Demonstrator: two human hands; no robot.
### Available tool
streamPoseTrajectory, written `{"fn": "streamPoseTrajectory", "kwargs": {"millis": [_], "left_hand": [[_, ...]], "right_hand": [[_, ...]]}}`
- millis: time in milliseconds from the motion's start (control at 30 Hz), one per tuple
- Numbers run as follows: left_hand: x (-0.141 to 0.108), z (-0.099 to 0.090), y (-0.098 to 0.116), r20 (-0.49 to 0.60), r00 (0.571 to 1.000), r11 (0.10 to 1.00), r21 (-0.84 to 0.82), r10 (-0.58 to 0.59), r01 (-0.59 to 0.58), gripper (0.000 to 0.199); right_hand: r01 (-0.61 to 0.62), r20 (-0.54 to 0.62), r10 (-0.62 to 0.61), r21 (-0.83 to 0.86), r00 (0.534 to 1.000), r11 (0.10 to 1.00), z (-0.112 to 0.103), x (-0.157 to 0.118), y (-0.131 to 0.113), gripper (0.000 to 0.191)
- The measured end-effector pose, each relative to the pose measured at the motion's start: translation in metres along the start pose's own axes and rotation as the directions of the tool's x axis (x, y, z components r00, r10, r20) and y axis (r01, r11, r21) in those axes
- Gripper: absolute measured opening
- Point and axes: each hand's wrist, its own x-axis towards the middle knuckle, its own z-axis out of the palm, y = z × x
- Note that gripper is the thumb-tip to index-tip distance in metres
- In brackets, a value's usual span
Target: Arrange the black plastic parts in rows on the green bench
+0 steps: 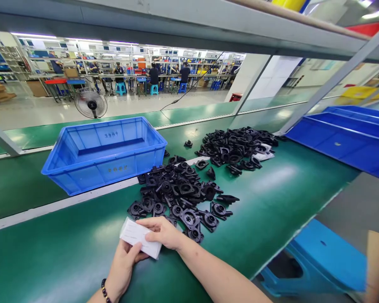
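A small white packet [140,237] with faint print is held over the green table between both hands. My left hand [124,261], with a dark beaded bracelet at the wrist, grips its lower edge, thumb on the face. My right hand [162,232] pinches its upper right side. Just beyond the hands lies a heap of black plastic parts [185,188], some with round openings. Farther back on the right is a second heap of black parts [233,145], with white plastic wrapping [263,152] at its right side.
A blue crate [113,170] stands behind the nearer heap on the left. Blue bins [337,139] lean at the right. A blue stool [322,256] is beside the green table [66,248]. A grey shelf beam crosses overhead. A fan and seated people are in the background.
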Motion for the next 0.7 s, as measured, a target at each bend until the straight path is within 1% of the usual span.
{"fn": "streamPoseTrajectory", "kwargs": {"millis": [167,333,400,500,533,567,600,633,667,700], "left_hand": [[0.0,-0.002,0.0,0.028,1.0,1.0,0.031,-0.002,0.001,0.055],[-0.001,-0.001,0.0,0.045,0.999,0.999,0.038,-0.001,0.0,0.067],[-0.002,0.0,0.0,0.028,1.0,0.999,0.042,-0.004,0.003,0.07],[-0.001,0.001,0.002,-0.038,0.999,0.999,0.039,-0.014,0.015,0.076],[-0.001,0.001,0.003,-0.057,0.998,0.999,0.037,-0.018,0.02,0.079],[0.001,0.0,0.004,-0.071,0.997,0.999,0.036,-0.024,0.027,0.082],[0.002,-0.002,0.005,-0.082,0.996,0.999,0.038,-0.03,0.033,0.085],[0.004,-0.004,0.006,-0.088,0.995,0.998,0.046,-0.041,0.045,0.087],[0.007,-0.006,0.007,-0.098,0.994,0.997,0.057,-0.049,0.054,0.09],[0.009,-0.008,0.008,-0.11,0.993,0.994,0.085,-0.053,0.062,0.092]], "right_hand": [[0.007,-0.002,-0.007,-0.02,1.0,1.0,0.001,-0.001,-0.001,0.057],[0.015,-0.008,-0.015,-0.041,1.0,0.999,-0.001,0.0,0.003,0.056],[0.016,-0.013,-0.017,-0.044,1.0,0.999,-0.002,0.002,0.006,0.055],[0.009,-0.015,-0.01,-0.058,1.0,0.998,0.0,0.003,0.004,0.057],[0.006,-0.017,-0.008,-0.107,1.0,0.994,0.003,0.002,0.001,0.057],[0.009,-0.024,-0.014,-0.197,1.0,0.98,0.006,0.0,-0.003,0.055],[0.022,-0.03,-0.034,-0.326,0.999,0.945,0.01,-0.002,-0.008,0.052],[0.043,-0.043,-0.072,-0.475,0.996,0.879,0.013,-0.005,-0.014,0.049],[0.074,-0.052,-0.134,-0.613,0.99,0.786,0.015,-0.008,-0.02,0.047],[0.104,-0.064,-0.212,-0.712,0.975,0.694,0.016,-0.01,-0.028,0.046]]}}
